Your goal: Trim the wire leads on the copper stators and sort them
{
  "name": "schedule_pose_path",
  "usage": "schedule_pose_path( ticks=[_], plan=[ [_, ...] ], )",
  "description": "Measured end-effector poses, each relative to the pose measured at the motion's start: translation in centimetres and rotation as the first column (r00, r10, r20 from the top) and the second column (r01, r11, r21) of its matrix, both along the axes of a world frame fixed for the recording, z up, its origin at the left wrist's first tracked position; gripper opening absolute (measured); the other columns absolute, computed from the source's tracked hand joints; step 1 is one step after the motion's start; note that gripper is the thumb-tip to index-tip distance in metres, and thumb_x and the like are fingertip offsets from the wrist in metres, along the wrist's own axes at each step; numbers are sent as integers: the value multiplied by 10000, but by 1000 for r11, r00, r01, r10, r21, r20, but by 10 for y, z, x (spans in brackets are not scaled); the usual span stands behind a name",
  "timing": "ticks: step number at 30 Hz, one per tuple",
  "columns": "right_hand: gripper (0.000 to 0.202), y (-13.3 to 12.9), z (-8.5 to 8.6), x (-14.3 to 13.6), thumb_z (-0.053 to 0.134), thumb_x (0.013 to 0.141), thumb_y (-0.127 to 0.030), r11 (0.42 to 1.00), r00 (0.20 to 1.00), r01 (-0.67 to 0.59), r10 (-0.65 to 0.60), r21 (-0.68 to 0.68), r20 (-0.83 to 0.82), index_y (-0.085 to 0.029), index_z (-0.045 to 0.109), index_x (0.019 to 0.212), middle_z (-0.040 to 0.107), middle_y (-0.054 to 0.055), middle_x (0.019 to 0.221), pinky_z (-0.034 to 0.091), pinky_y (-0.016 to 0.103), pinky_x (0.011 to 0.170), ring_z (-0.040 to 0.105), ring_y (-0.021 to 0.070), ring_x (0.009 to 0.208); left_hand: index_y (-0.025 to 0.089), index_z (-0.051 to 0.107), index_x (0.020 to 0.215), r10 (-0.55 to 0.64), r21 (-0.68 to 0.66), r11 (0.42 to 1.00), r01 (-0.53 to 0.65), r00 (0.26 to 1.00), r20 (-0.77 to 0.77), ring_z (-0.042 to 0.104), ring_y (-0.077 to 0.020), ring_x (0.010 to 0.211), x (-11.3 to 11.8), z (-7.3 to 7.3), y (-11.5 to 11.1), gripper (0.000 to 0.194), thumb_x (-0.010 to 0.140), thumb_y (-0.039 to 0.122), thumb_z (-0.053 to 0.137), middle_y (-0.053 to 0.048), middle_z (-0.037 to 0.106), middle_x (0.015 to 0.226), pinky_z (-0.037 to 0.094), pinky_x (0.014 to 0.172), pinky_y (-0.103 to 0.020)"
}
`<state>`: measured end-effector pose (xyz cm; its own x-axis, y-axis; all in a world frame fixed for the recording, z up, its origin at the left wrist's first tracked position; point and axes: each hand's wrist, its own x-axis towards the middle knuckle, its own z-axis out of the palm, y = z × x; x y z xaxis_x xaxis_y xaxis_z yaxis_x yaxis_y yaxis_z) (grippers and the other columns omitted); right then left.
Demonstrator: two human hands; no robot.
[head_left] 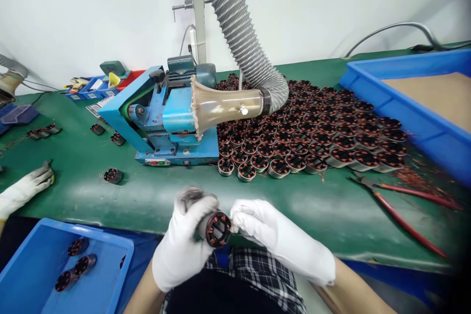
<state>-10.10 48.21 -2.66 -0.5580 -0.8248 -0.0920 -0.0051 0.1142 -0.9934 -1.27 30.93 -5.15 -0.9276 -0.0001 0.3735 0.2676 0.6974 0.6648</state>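
My left hand (187, 240), in a white glove with dark, smeared fingertips, is wrapped round a motor stator (218, 229), a silvery cylinder with copper windings and a dark core. Its wound end faces up and to the right. Beside it, my right hand (257, 223), also gloved in white, has its fingers pinched together at the stator's right edge; what they hold, if anything, is too small to make out. Both hands are over the near edge of the green table (154, 201). Behind them stands a blue machine (180, 113) with a clear funnel.
Many stators (279, 149) stand in rows behind and right. Red-handled cutters (397, 216) lie at right, near a blue tray (405, 108). A blue bin (106, 260) with several stators is at lower left. Another person's gloved hand (29, 189) rests at far left. A grey hose (243, 24) hangs above.
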Motion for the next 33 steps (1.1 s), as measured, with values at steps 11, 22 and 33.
schedule_pose_path(
  ticks=[11, 22, 33],
  plan=[
    [267, 3, -3, 9, 325, 904, -288, 965, 926, 129, -35, 229, -377, -195, 438, 681, 463, -5, 660, 349, 255, 612, 412, 138, 614, 230, 540, 982, -60, -12, 998, 59, 996, -72, 492, -215, 1099, -4, 11, 1, 237, 766, 155, 603, -64, 544, 1024, 440, 921, -349],
    [317, -6, -31, 4, 346, 876, -417, 995, 1000, 27, -27, 91, -5, -190, 414, 666, 359, -46, 556, 332, 220, 475, 333, 95, 491, 196, 468, 974, 99, 159, 981, -112, 991, 87, 536, -196, 956, 5, -16, 7, 342, 675, 94, 599, -60, 504, 978, 478, 820, -345],
    [248, -13, -62, -27, 383, 842, -258, 898, 933, -170, 279, 405, -227, -173, 517, 651, 482, -7, 560, 339, 241, 545, 411, 117, 516, 207, 535, 1001, 30, -143, 990, 8, 965, 259, 470, -263, 1135, -16, -64, -9, 414, 616, 161, 683, -50, 608, 1020, 338, 997, -462]
  ],
)
